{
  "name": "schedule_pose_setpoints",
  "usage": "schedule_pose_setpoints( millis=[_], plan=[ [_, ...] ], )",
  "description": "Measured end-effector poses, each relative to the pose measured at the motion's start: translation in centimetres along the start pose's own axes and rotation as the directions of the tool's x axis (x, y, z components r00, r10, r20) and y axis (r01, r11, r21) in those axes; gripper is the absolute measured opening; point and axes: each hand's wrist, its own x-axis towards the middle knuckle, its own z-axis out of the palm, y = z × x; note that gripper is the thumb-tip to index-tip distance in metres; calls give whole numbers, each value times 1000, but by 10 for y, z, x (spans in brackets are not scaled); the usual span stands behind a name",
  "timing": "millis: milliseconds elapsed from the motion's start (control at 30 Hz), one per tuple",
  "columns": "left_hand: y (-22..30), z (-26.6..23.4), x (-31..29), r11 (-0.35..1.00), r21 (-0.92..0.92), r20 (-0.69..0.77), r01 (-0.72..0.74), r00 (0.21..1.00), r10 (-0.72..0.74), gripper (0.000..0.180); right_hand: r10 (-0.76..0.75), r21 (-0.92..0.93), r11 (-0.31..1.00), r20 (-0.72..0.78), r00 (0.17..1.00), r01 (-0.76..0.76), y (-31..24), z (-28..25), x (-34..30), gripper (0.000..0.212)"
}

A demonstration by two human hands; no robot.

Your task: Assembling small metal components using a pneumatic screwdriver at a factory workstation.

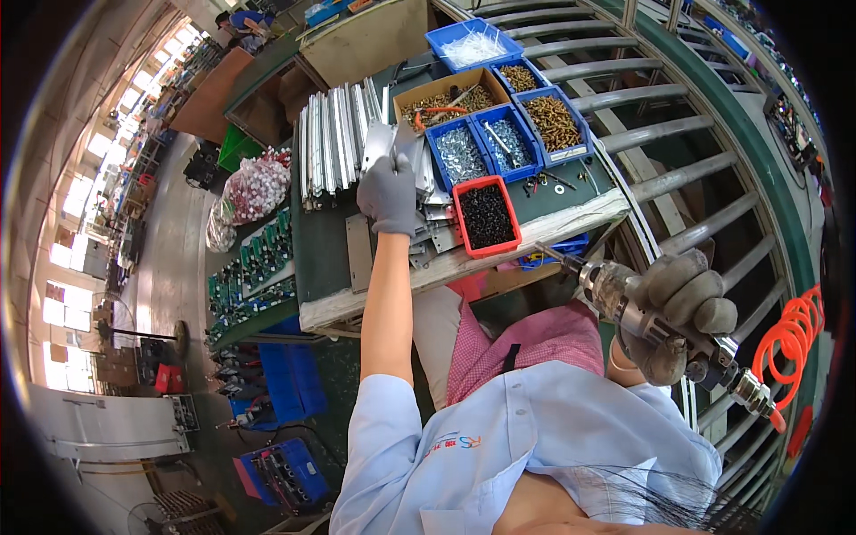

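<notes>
A small printed mark in red and orange is borne on the chest of the light-blue shirt (pixel 571 410), low in the frame.

At upper centre, several containers are grouped on the workbench (pixel 325 254). Black screws are held in the red bin (pixel 497 251) at the front. Behind it, silvery fasteners are held in the left blue bin (pixel 443 182) and the middle blue bin (pixel 528 170). Brass-coloured pieces fill the right blue bin (pixel 572 159) and a smaller one behind it. More are heaped in the cardboard box (pixel 400 98), with an orange-handled tool laid on top. White strips are piled in the rearmost blue bin (pixel 486 65).

The silver plate (pixel 379 143) is found at upper centre, beside upright-looking rows of metal strips (pixel 332 147). Its lower end is gripped by the gloved left hand (pixel 390 194), the fingertips being partly hidden.

At right, the power driver (pixel 613 287) is clasped by the gloved right hand (pixel 685 301), fingers wrapped round the body. Its bit is pointed toward the bench's pale front edge, near the red bin; whether contact is made cannot be told. An orange coiled hose (pixel 789 343) is joined to its rear.

The bench's right side is bordered by the roller conveyor (pixel 691 183).
</notes>
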Motion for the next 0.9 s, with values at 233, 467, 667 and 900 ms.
schedule_pose_setpoints(
  millis=[233, 467, 667, 900],
  plan=[
    [31, -14, 12, 980, 193, 236, -52, 972, 6, 35, -2, -22, 1000, -77, 997, 0, -12, -19, -3, 34],
    [17, -36, 30, 956, 208, 329, -208, 935, 132, 37, 5, 52, 999, -70, 998, -2, -19, -31, -9, 31],
    [-29, -76, 43, 994, -70, 331, -81, 938, 99, 49, 20, -12, 1000, 52, 998, -20, -27, -42, -5, 49],
    [-145, -54, -43, 999, 42, 489, 25, 871, -42, 45, 72, -125, 989, -22, 997, -74, -29, -64, -26, 49]
  ],
)
